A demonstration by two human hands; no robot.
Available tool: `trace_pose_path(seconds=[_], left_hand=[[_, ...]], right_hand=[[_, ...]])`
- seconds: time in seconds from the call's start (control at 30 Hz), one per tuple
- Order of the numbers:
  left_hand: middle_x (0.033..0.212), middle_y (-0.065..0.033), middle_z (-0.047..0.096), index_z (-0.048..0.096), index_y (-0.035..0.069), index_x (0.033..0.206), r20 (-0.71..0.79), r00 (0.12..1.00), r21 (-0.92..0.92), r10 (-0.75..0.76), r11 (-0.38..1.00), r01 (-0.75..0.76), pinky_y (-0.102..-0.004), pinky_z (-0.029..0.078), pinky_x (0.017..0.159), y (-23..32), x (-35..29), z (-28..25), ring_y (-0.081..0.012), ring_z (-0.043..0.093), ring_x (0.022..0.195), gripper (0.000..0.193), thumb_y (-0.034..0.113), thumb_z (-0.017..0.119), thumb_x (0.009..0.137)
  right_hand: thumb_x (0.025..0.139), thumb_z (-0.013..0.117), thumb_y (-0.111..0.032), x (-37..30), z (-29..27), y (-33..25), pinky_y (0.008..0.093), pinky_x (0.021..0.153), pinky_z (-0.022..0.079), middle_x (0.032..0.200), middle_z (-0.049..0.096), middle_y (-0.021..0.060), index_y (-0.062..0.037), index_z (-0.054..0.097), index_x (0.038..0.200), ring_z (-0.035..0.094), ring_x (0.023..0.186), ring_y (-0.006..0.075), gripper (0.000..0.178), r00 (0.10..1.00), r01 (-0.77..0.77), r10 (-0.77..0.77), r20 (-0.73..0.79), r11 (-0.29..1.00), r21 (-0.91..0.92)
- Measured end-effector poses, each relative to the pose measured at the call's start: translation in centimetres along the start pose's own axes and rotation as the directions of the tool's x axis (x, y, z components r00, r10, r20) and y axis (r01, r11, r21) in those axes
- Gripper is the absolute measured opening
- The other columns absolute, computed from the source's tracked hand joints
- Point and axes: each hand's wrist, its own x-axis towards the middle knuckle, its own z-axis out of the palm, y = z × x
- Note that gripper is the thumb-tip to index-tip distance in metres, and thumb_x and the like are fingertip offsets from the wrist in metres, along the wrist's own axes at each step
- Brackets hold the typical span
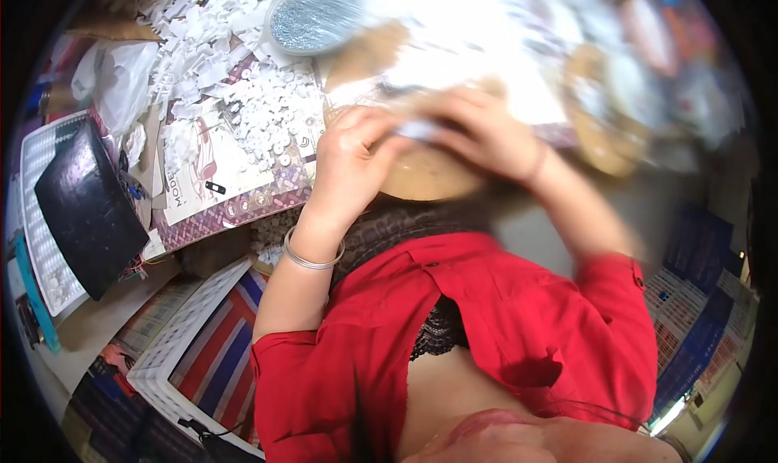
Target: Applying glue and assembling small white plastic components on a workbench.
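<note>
A small white piece (pixel 416 129), perhaps plastic, sits between my two hands above the near edge of the worktable. My left hand (pixel 356 147) is closed, its thumb and forefinger pinching the left side of the piece. From the other side my right hand (pixel 486 131), partly smeared by motion, has its bent fingers closed on the same piece. Beneath them lies a tan, rounded board (pixel 429 175). Beyond the left hand are a heap of small white round parts (pixel 263 127) and a round tub (pixel 314 17) of thin metal pins or nails.
Flat white pieces (pixel 198 34) are piled at the far left. A white plastic basket (pixel 53 244) with a black curved object (pixel 89 212) stands left of the table. Another white basket (pixel 158 366) is lower down. Blurred bags (pixel 648 50) lie at the far right.
</note>
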Motion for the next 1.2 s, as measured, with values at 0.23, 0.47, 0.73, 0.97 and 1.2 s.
trace_pose_path(seconds=[0.23, 0.47, 0.73, 0.97, 1.2], left_hand=[[0.090, -0.0114, 0.067, 0.074, 0.001, 0.101, 0.028, 0.967, 0.268, 0.251, 0.931, -0.250, -0.0370, 0.053, 0.073, 0.1, 0.3, 0.8, -0.0290, 0.063, 0.083, 0.026, 0.005, 0.078, 0.075], [0.092, -0.0139, 0.066, 0.072, 0.002, 0.101, 0.080, 0.982, 0.206, 0.172, 0.961, -0.185, -0.0395, 0.052, 0.076, 1.3, 3.0, -2.0, -0.0304, 0.064, 0.083, 0.022, 0.002, 0.072, 0.079], [0.082, -0.0173, 0.063, 0.068, 0.001, 0.086, -0.202, 0.950, 0.722, 0.238, 0.692, -0.019, -0.0437, 0.049, 0.075, -2.7, 11.1, -7.1, -0.0365, 0.061, 0.079, 0.008, 0.009, 0.068, 0.086], [0.081, -0.0172, 0.066, 0.067, 0.001, 0.087, -0.256, 0.917, 0.711, 0.306, 0.702, -0.036, -0.0429, 0.051, 0.073, -3.8, 11.6, -7.9, -0.0355, 0.064, 0.079, 0.008, 0.009, 0.066, 0.087], [0.086, -0.0157, 0.070, 0.066, 0.001, 0.088, -0.371, 0.898, 0.590, 0.238, 0.807, 0.030, -0.0382, 0.052, 0.072, -1.9, 9.9, -7.5, -0.0325, 0.066, 0.078, 0.005, 0.006, 0.065, 0.088]], right_hand=[[0.080, 0.059, -0.014, -2.3, 0.0, -2.4, 0.0370, 0.093, 0.051, 0.127, 0.057, 0.0120, -0.0014, 0.065, 0.119, 0.056, 0.119, 0.0271, 0.042, 0.983, 0.172, -0.112, 0.143, 0.822, -0.542], [0.082, 0.071, -0.024, 3.1, -2.2, -2.1, 0.0397, 0.078, 0.053, 0.096, 0.065, 0.0062, -0.0058, 0.072, 0.084, 0.060, 0.094, 0.0265, 0.019, 0.994, 0.019, 0.014, 0.107, 0.952, -0.307], [0.086, 0.069, -0.018, 16.0, 2.5, 2.2, 0.0394, 0.074, 0.054, 0.092, 0.068, 0.0121, -0.0053, 0.071, 0.095, 0.065, 0.081, 0.0318, 0.016, 0.985, -0.102, 0.010, -0.170, 0.832, -0.545], [0.087, 0.060, -0.015, 17.7, 2.1, 2.7, 0.0494, 0.073, 0.053, 0.085, 0.066, 0.0217, -0.0001, 0.065, 0.088, 0.066, 0.080, 0.0389, 0.016, 0.950, -0.262, 0.301, 0.078, 0.909, -0.326], [0.089, 0.059, -0.021, 17.7, 1.1, 1.6, 0.0479, 0.074, 0.052, 0.095, 0.064, 0.0179, -0.0044, 0.068, 0.087, 0.065, 0.085, 0.0366, 0.019, 0.995, -0.100, 0.092, -0.041, 0.938, -0.331]])
